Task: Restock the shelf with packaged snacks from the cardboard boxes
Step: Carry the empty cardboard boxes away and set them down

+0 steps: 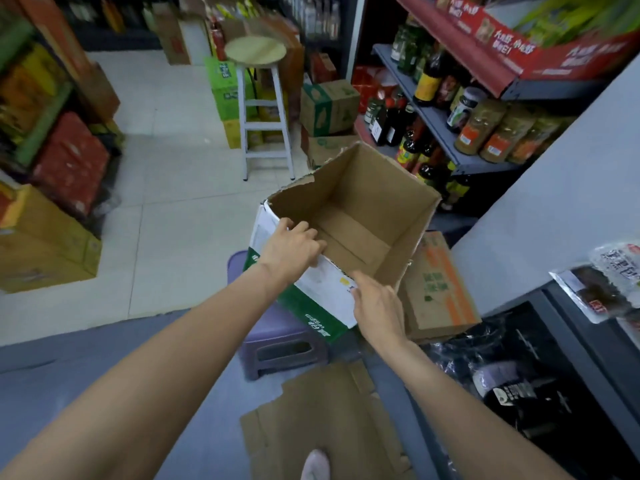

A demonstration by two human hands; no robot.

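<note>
Cardboard box (349,216) empty, tilted on purple stool (284,344). Left hand (292,245) curls over near rim; right hand (377,306) flat against side, probably steadying. Snack packets (602,285) right of box.

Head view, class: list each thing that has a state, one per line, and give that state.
cardboard box: open, empty, tilted on the purple stool
left hand: grips the box's near rim
right hand: fingers straight, touching the box's side
flattened cardboard: lying on the floor
wooden stool: upright, nothing on it

Open, empty cardboard box (349,216) interior (stool (263,109), stacked cartons (329,109) behind).
</note>
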